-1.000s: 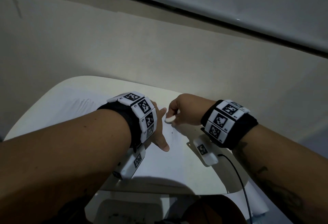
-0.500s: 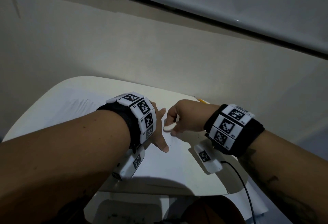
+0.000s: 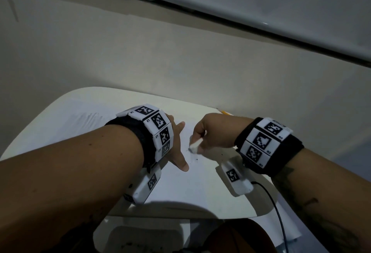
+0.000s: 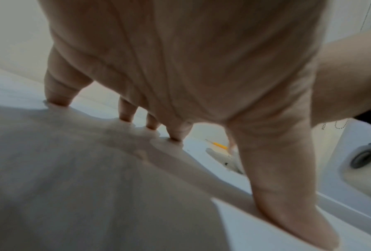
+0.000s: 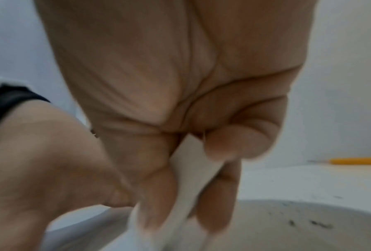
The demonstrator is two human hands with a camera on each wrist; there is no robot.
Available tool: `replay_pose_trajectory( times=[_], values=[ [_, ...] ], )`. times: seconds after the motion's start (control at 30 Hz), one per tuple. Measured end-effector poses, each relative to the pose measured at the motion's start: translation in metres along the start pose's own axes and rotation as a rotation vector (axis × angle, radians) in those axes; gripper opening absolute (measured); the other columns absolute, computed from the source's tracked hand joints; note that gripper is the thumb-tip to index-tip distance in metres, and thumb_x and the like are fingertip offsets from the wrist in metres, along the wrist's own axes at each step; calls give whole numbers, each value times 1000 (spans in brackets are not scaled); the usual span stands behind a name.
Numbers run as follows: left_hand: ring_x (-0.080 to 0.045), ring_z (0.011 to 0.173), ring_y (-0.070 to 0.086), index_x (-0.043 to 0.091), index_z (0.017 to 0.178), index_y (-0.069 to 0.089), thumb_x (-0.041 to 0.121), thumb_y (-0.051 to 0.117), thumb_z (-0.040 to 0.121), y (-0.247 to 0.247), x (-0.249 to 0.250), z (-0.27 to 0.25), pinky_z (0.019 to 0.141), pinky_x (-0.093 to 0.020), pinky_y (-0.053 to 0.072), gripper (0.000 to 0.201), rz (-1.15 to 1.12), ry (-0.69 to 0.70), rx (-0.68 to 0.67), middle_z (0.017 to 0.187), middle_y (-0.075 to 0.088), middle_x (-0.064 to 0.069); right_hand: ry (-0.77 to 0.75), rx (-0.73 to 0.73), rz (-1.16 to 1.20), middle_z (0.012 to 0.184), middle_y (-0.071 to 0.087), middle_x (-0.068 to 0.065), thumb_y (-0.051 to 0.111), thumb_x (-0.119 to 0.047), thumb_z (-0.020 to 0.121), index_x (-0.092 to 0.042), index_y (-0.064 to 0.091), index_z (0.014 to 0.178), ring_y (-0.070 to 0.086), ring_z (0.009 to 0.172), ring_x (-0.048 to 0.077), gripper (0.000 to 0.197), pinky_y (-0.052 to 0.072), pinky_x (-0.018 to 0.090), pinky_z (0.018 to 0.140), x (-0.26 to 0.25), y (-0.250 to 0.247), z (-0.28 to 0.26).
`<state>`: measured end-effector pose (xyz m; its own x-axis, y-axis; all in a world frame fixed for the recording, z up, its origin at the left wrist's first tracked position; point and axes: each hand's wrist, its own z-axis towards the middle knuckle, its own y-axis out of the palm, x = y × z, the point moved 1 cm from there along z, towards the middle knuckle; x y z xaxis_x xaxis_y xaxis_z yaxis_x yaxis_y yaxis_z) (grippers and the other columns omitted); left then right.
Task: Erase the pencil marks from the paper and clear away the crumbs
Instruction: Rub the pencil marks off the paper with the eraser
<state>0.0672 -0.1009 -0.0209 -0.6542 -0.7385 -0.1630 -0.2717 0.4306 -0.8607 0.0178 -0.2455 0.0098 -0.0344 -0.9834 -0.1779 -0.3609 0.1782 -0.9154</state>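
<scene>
White eraser (image 3: 195, 146): one; yellow pencil (image 3: 224, 112): one; paper (image 3: 192, 184): one.

Both forearms reach forward over the paper (image 3: 180, 188), each wrist wearing a black band. Left hand (image 3: 176, 144) lies palm down on the paper, fingers (image 4: 126, 110) straight and spread, tips pressing the sheet, thumb (image 4: 287, 186) stretched out toward the near edge of the paper. Right hand (image 3: 212, 132) is just right of it, knuckles up, fingers curled, thumb and fingertips (image 5: 216, 195) pinching the white eraser (image 3: 195, 146) down against the paper. The hands are apart.
</scene>
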Motion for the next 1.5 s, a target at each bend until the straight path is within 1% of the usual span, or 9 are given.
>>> replay_pose_trajectory(
  times=[0.2, 0.3, 0.5, 0.7, 0.9, 1.07, 1.27, 1.37, 1.5],
  values=[
    [-33, 148, 12, 33, 154, -14, 83, 61, 67, -3, 4, -4, 114, -53, 19, 126, -13, 36, 9, 162, 6, -12, 72, 187, 62, 69, 63, -9, 70, -36, 88, -19, 71, 94, 59, 63, 7, 17, 40, 22, 55, 6, -16, 14],
    [-35, 142, 25, 39, 154, -11, 87, 61, 60, -3, 3, 1, 109, -52, 28, 127, 1, 29, 1, 157, 20, -12, 48, 153, 63, 75, 66, -11, 74, -38, 86, -23, 73, 92, 59, 66, 6, 16, 41, 20, 57, 2, -7, 17],
    [-32, 150, 5, 35, 153, -16, 84, 59, 66, -3, 4, -1, 116, -52, 14, 125, -11, 28, -22, 163, -2, -12, 26, -14, -1, 79, 73, -9, 79, -36, 78, -32, 74, 91, 65, 74, 7, 14, 53, 26, 73, 5, -3, 8],
    [-33, 148, 11, 36, 153, -16, 87, 58, 64, -3, 5, -4, 115, -52, 18, 126, 19, 28, -6, 163, 2, -13, 30, 196, 60, 72, 64, -13, 73, -37, 86, -23, 74, 93, 59, 69, 5, 16, 43, 23, 62, 3, -8, 17],
    [-33, 150, 2, 33, 153, -18, 84, 58, 67, -2, 6, -4, 116, -52, 12, 125, -2, 14, -24, 163, -8, -15, -10, -14, -48, 90, 72, -11, 79, -32, 80, -32, 74, 97, 65, 82, 9, 17, 52, 23, 73, 0, 1, 6],
    [-35, 148, 9, 36, 152, -18, 88, 59, 61, 1, 4, 0, 115, -53, 17, 130, -24, 14, -6, 162, 0, -13, 20, 168, 34, 67, 61, -11, 72, -36, 86, -24, 71, 88, 56, 62, 5, 13, 46, 25, 61, 0, -10, 13],
    [-34, 132, 37, 34, 154, -1, 84, 69, 54, 1, 4, 1, 99, -48, 36, 132, -64, 74, 82, 142, 34, -12, 71, 249, 89, 69, 60, -11, 69, -30, 89, -19, 69, 88, 56, 65, 8, 11, 39, 23, 56, 6, -14, 18],
    [-26, 118, 44, 32, 101, 42, 83, 71, 50, -3, 5, 3, 88, -42, 40, 78, -55, 96, 182, 115, 44, -1, 85, 265, 99, 83, 67, -8, 72, -31, 86, -19, 72, 90, 61, 76, 10, 13, 45, 23, 64, 12, -15, 17],
    [-3, 86, 52, 34, 66, 34, 64, 73, 73, -13, 11, 2, 71, -14, 39, 50, -58, 218, 161, 93, 52, 15, 91, 225, 92, 81, 64, -12, 75, -36, 84, -21, 71, 89, 59, 75, 9, 17, 43, 22, 64, 15, -10, 18]
  ],
)
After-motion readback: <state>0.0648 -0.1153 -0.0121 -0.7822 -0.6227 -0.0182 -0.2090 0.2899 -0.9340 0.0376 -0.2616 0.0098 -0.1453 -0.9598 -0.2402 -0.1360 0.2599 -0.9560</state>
